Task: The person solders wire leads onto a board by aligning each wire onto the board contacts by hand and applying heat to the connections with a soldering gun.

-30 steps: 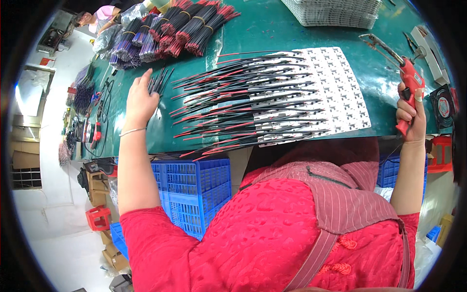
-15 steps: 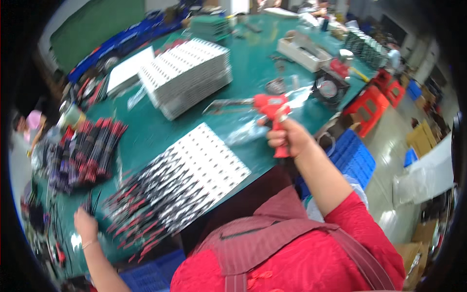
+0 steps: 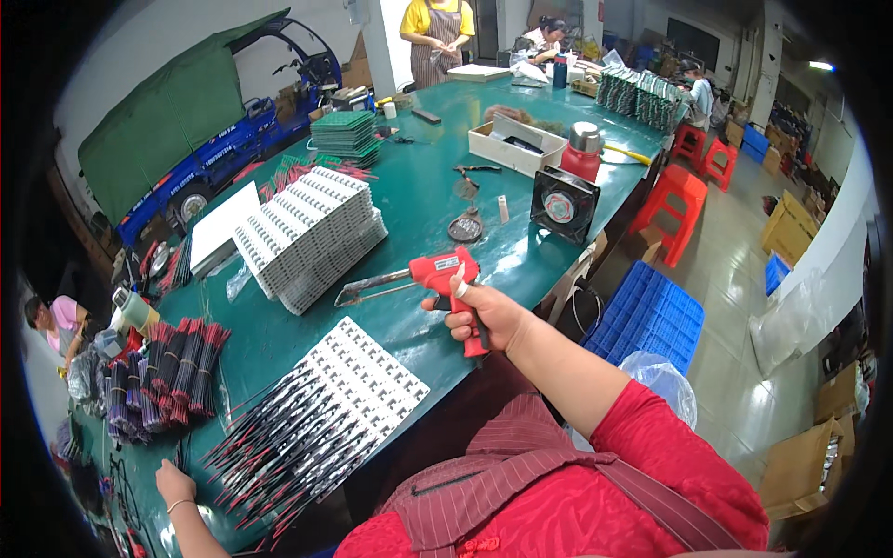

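Observation:
My right hand [image 3: 488, 318] grips a red soldering gun [image 3: 446, 272] by its handle, a white wrap round one finger. Its long metal tip points left, above the table. Below lies a white slotted board [image 3: 367, 372], whose left part is covered by rows of red and black wires [image 3: 279, 446]. At the table's left, my left hand [image 3: 174, 485] has its fingers closed at a few dark wires [image 3: 179, 453]; the fingertips are partly hidden. Beyond it lie bundles of red-tipped black wires [image 3: 189, 367]. A tall stack of white boards [image 3: 312, 237] stands past the single board.
On the green table [image 3: 419, 158] are a black fan [image 3: 564, 205], a red flask [image 3: 583, 153], a white box [image 3: 516, 144], a round tin [image 3: 465, 228] and green boards [image 3: 344, 135]. Blue crates [image 3: 646, 316] and red stools [image 3: 665, 214] stand right. Several people are farther off.
The view has tilted up and steadied, showing more of the room. My right hand, still holding the soldering gun, appears lower and farther left. My left hand stays by the dark wires.

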Action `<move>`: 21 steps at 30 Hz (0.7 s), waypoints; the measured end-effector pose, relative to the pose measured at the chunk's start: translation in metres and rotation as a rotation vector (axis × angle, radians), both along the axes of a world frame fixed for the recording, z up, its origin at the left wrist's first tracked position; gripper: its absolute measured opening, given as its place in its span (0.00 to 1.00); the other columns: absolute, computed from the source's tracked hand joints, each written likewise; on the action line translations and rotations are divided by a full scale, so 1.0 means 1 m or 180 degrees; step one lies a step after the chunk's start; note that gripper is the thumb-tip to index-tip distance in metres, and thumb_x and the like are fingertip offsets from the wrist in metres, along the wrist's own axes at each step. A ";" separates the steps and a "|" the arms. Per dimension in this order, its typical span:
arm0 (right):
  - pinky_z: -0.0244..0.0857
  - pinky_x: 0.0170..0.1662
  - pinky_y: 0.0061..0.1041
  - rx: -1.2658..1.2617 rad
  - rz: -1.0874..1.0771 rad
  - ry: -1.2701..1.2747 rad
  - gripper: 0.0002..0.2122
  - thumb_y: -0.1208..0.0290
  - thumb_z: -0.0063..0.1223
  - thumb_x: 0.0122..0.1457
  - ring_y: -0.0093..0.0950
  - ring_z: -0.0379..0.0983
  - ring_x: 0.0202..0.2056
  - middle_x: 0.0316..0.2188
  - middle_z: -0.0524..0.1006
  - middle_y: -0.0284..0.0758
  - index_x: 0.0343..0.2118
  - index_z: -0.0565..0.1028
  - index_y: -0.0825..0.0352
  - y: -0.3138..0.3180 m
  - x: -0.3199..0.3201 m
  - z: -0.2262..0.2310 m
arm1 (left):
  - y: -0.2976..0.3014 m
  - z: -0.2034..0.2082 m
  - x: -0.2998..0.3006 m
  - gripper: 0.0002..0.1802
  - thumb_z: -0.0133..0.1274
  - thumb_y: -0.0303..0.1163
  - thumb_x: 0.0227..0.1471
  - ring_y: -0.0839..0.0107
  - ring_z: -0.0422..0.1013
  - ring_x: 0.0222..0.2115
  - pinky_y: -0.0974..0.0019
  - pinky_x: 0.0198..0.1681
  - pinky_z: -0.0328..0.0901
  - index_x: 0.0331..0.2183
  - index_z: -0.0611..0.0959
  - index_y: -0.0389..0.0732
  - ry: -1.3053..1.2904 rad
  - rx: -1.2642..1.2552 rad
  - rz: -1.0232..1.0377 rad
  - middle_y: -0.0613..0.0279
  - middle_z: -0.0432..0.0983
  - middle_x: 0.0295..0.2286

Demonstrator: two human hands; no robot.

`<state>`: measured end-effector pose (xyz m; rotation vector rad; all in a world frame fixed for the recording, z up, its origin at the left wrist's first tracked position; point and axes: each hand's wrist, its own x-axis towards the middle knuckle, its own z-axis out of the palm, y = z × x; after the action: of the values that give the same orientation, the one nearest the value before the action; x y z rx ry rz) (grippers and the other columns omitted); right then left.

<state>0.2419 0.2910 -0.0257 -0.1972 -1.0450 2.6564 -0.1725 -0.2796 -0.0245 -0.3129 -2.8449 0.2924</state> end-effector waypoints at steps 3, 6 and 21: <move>0.61 0.26 0.16 0.0058 0.0019 -0.0045 0.23 0.53 0.50 0.67 0.12 0.57 0.23 0.48 0.73 0.35 0.60 0.65 0.60 -0.001 0.001 -0.001 | 0.000 0.002 -0.004 0.09 0.48 0.19 0.50 0.41 0.74 0.39 0.50 0.44 0.70 0.37 0.76 0.31 -0.0072 -0.0004 0.0068 0.38 0.78 0.34; 0.61 0.26 0.16 0.0092 0.0051 -0.0073 0.23 0.53 0.50 0.67 0.12 0.58 0.23 0.48 0.74 0.34 0.60 0.65 0.59 -0.002 0.004 -0.001 | -0.001 -0.005 -0.004 0.08 0.47 0.21 0.52 0.42 0.75 0.39 0.50 0.43 0.70 0.37 0.76 0.31 0.0177 0.0132 0.0165 0.39 0.78 0.33; 0.61 0.26 0.18 0.0131 -0.0076 -0.0037 0.22 0.56 0.48 0.68 0.13 0.57 0.23 0.49 0.74 0.35 0.60 0.65 0.59 -0.004 0.004 -0.001 | 0.004 -0.005 -0.013 0.05 0.47 0.22 0.54 0.44 0.76 0.37 0.49 0.41 0.71 0.35 0.76 0.33 0.0103 -0.0107 0.0062 0.40 0.79 0.33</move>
<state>0.2457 0.2867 -0.0263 -0.2156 -1.0932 2.6131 -0.1854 -0.2759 -0.0291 -0.2845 -2.8152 0.3463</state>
